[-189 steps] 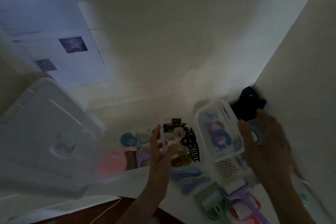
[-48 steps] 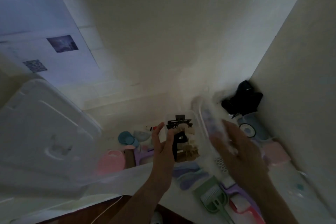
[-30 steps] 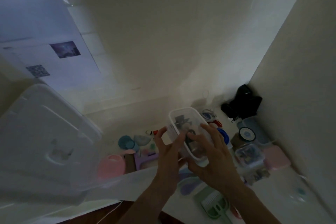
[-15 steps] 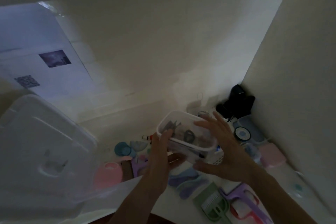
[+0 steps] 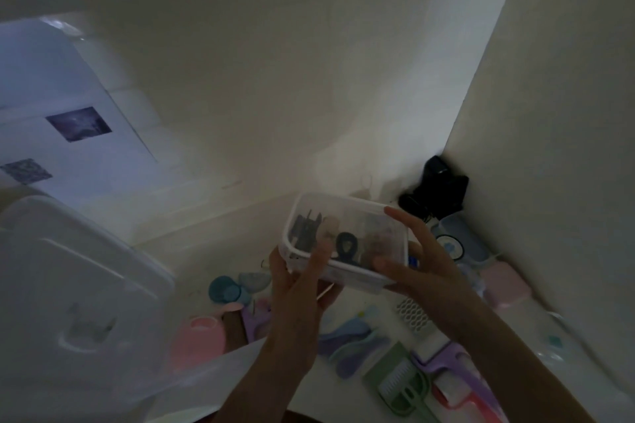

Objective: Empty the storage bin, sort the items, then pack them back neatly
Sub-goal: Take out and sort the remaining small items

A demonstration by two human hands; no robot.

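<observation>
A small clear plastic box (image 5: 357, 216) with its lid on holds several hair claws, black and dark blue among them. I hold it in the air above the white table. My left hand (image 5: 299, 288) grips its near left corner, thumb on the lid and fingers underneath. My right hand (image 5: 417, 261) holds its right end, fingers spread over the lid and thumb against the front wall. The big clear storage bin (image 5: 68, 302) stands at the left.
Sorted items lie on the white table (image 5: 213, 251): blue cups (image 5: 225, 289), a pink lid (image 5: 199, 340), purple-blue combs (image 5: 354, 347), a green brush (image 5: 398, 385), lint rollers (image 5: 457, 385), a pink case (image 5: 505, 288), a black object (image 5: 438, 192) in the corner. A wall rises at the right.
The right hand brought the lid over and set it on the box of hair claws; both hands now hold the closed box, turned flatter and slightly higher.
</observation>
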